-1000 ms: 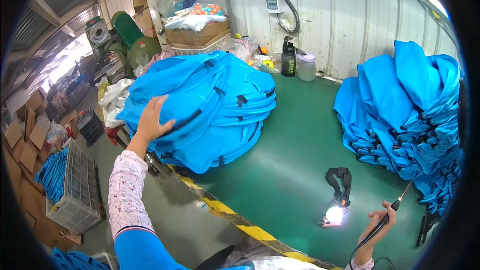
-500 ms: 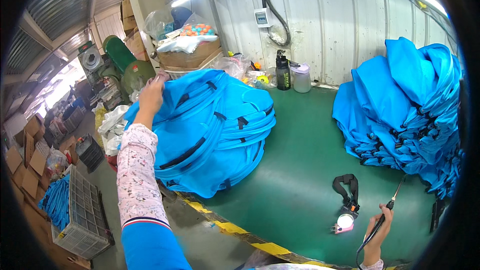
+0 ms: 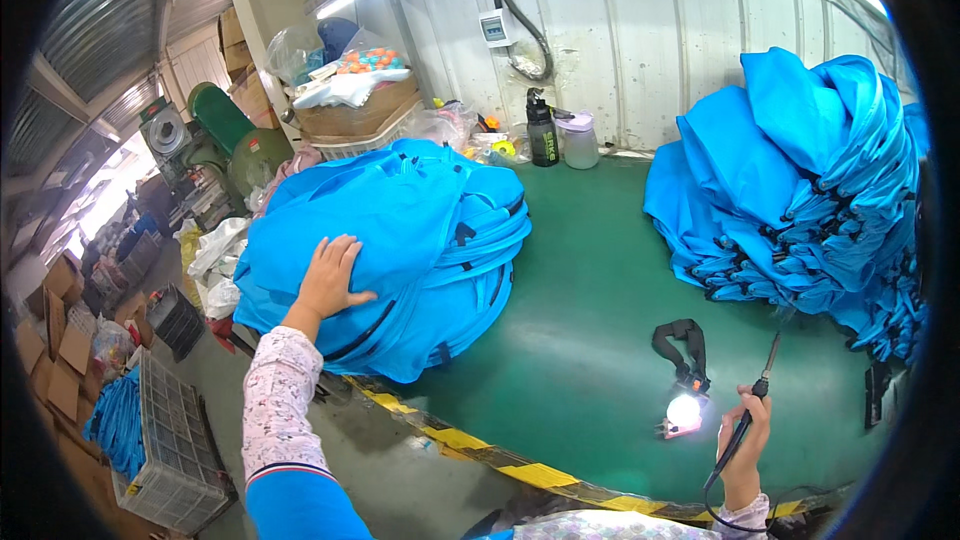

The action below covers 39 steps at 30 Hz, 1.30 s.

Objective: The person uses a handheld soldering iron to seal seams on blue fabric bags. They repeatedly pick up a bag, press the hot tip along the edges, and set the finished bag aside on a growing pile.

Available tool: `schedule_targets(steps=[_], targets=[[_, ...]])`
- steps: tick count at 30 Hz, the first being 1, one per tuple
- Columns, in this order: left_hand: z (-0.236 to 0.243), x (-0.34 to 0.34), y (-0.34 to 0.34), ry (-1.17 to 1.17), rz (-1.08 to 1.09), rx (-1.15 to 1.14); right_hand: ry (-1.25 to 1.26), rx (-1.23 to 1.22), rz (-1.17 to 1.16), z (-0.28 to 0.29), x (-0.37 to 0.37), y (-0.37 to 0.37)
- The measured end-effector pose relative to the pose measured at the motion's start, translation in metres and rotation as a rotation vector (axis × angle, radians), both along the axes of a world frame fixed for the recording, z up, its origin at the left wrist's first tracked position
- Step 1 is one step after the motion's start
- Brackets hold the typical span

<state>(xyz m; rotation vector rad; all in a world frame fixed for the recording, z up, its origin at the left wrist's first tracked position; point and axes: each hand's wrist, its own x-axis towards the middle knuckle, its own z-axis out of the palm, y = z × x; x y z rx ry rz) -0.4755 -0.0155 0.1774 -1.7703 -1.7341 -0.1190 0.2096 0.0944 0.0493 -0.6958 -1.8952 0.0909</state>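
My left hand lies with fingers apart on the top of a rounded pile of blue fabric pieces with black tabs, at the left of the green table. In my right hand, near the table's front edge, is a soldering iron with a black handle, cord and thin metal shaft. Its tip points up and away, towards a second tall stack of blue fabric with black ends. Between the two piles rests a lit headlamp on a black strap.
A dark bottle and a lidded translucent cup stand by the wall. Behind the left pile is a cardboard box with bags on it. Yellow-black tape marks the front edge. A grey crate stands on the floor.
My left hand has moved from the pile's far left edge nearer and onto its top, and the top fabric now lies flatter. The soldering iron stays in my right hand. The view has shifted slightly.
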Motion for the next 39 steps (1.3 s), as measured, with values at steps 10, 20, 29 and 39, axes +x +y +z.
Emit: schedule_targets(steps=[10,20,29,39], targets=[[-0.006,-0.021,-0.035,-0.038,0.423,-0.036,0.078,-0.098,-0.018,-0.012,0.002,-0.015],[-0.054,0.087,0.111,0.046,0.252,0.142,0.032,-0.107,0.001,-0.008,-0.003,-0.026],[0.151,0.088,0.105,-0.296,0.084,0.061,0.006,0.001,0.032,0.023,-0.007,-0.025],[0.321,0.203,0.082,-1.389,-0.076,0.177,0.182,0.049,-0.027,0.034,0.0,-0.015]])
